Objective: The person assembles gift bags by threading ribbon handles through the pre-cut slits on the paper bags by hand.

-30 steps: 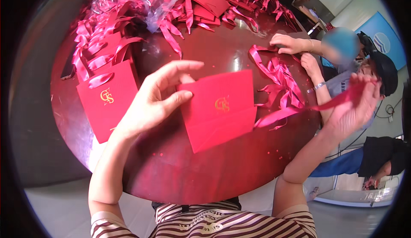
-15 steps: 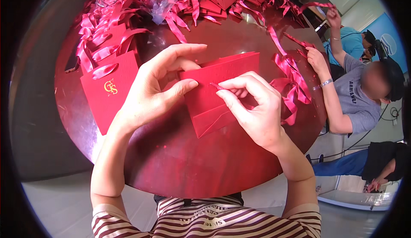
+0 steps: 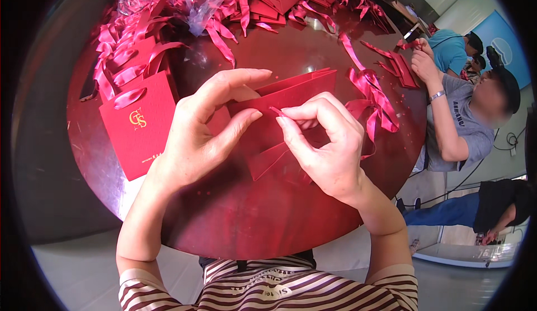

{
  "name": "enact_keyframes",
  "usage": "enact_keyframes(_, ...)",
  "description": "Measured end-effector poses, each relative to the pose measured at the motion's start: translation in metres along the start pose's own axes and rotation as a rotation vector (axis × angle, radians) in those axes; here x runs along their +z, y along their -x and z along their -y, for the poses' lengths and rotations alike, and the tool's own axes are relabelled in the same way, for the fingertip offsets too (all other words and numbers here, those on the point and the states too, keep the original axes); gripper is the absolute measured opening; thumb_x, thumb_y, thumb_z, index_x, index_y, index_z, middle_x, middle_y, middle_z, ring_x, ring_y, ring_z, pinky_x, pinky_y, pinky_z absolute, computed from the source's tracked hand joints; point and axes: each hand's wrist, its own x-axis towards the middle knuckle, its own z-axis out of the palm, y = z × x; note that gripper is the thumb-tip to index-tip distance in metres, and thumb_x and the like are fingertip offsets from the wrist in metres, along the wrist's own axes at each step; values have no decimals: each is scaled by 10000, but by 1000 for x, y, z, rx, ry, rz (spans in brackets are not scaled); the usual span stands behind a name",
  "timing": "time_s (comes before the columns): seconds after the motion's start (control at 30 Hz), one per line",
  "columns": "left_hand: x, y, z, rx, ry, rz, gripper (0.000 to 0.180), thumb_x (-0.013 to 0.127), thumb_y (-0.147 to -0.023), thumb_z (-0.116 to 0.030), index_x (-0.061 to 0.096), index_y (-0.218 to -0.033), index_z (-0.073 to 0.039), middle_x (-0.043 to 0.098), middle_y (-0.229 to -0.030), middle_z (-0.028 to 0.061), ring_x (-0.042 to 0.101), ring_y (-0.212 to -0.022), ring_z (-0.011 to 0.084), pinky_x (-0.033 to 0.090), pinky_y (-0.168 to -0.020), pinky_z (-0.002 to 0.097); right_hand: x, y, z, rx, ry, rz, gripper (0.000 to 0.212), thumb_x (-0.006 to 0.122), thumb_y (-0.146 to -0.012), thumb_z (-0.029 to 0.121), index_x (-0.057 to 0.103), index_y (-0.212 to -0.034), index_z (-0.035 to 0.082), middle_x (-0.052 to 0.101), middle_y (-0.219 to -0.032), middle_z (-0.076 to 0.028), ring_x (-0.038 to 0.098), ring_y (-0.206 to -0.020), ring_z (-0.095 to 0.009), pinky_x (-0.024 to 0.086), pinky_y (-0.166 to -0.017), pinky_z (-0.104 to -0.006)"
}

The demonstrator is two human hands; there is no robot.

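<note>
A red paper gift bag [image 3: 260, 135] stands in front of me, tilted, its mouth turned away and its folded base toward me. My left hand [image 3: 204, 123] grips its upper left edge, thumb outside and some fingers inside the mouth; the index finger stretches out above. Thumb and forefinger of my right hand [image 3: 330, 143] pinch the tip of a dark red ribbon [image 3: 275, 110] against the bag's face. How much ribbon lies within the fingers is hidden. At left lies a red bag with a gold emblem [image 3: 137, 146] and a pink ribbon handle.
Loose pink ribbons [image 3: 376, 101] lie to the right on the round table [image 3: 246, 216]. Beribboned bags and a clear plastic bag [image 3: 210, 3] crowd the far side. A co-worker in grey [image 3: 456, 118] holds another red bag [image 3: 404, 69] at the right edge.
My right hand has shifted slightly left, still pinching the ribbon. The co-worker's raised hand has come down to the other one, above their bag.
</note>
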Motion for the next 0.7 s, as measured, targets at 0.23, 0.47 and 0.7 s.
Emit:
enact_keyframes(0.23, 8, -2, -12, 139, -271, -20, 472, 629, -768, 103, 527, -1219, 4, 606, -912, 56, 532, -817, 85, 414, -695, 204, -3, 0, 5, -155, 145, -82, 166, 717, -665, -74, 616, -769, 6, 557, -661, -67, 541, -552, -151, 429, -507, -253)
enact_keyframes(0.47, 19, -6, -19, 306, -347, -31, 491, 608, -721, 151, 533, -1182, -2, 585, -878, 110, 564, -785, 211, 468, -696, 286, -8, 3, 8, -266, 256, -133, 206, 707, -634, -91, 574, -758, 5, 548, -665, -90, 539, -555, -207, 425, -479, -298)
enact_keyframes(0.7, 25, -10, -24, 416, -444, 7, 493, 588, -710, 122, 538, -1184, -3, 611, -960, 112, 540, -799, 279, 448, -771, 380, -11, 3, 16, -244, 284, -143, 174, 667, -670, -59, 524, -725, 22, 490, -651, -102, 506, -552, -259, 429, -501, -359)
